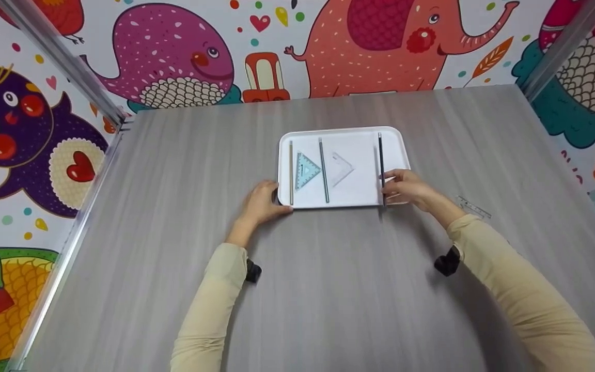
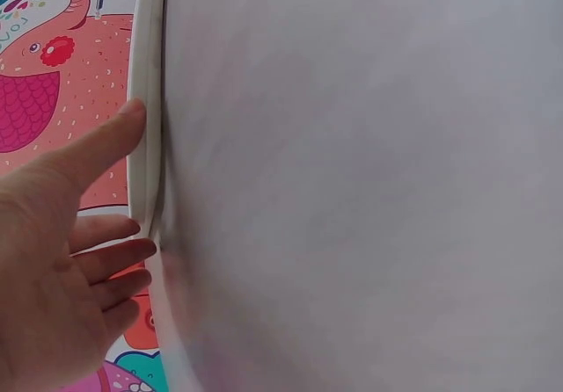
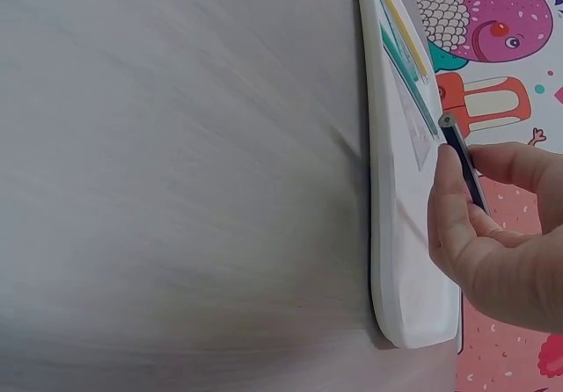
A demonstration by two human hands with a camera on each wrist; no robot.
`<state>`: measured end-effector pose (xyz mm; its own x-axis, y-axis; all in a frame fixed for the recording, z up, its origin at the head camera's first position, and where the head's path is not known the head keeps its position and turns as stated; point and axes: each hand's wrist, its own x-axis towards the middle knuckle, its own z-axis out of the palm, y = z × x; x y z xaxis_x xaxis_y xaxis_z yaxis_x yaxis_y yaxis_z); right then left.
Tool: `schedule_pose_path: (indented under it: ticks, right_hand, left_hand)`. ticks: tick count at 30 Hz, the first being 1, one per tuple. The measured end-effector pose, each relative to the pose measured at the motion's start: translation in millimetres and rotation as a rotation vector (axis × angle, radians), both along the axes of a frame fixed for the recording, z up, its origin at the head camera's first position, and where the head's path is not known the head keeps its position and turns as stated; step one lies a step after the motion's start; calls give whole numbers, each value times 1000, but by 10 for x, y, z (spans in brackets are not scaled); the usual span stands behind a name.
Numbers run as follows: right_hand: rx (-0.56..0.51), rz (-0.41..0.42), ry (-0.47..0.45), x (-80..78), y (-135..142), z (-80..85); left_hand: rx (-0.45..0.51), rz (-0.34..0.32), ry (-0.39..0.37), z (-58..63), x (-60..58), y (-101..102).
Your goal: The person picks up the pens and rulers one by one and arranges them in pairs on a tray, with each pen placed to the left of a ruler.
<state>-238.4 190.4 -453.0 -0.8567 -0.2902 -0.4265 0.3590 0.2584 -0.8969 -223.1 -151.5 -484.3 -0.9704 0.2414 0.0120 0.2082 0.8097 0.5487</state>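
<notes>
A white tray point(image 1: 351, 199) lies on the table. At its near left corner my left hand point(image 1: 262, 203) holds the edge, thumb along the front and fingers on the left side; the left wrist view shows the thumb point(image 2: 119, 137) against the rim. Over the tray's right part, my right hand point(image 1: 406, 187) pinches a black pencil point(image 1: 381, 155) between thumb and fingers. On the tray, from left to right, are a yellowish pencil point(image 1: 291, 170), a blue set square point(image 1: 306, 170), a green pencil point(image 1: 324, 173) and a clear set square point(image 1: 346, 169).
A clear ruler point(image 1: 474, 207) lies on the grey table point(image 1: 328, 289), right of the tray and partly behind my right forearm. Walls with cartoon animals stand at the back and sides, with metal posts point(image 1: 65, 57) at the corners.
</notes>
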Motion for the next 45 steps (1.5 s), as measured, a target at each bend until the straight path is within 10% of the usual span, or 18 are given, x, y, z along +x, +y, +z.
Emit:
schedule_pose_path:
  ticks: [42,45]
  right_hand:
    - [-63,-125,-45,-222,-347,-123]
    - [-142,-101,-22,-443,-238,-522]
  left_hand:
    - [-32,25,-33,6,5,11]
    - [-30,22,-28,2,3,6]
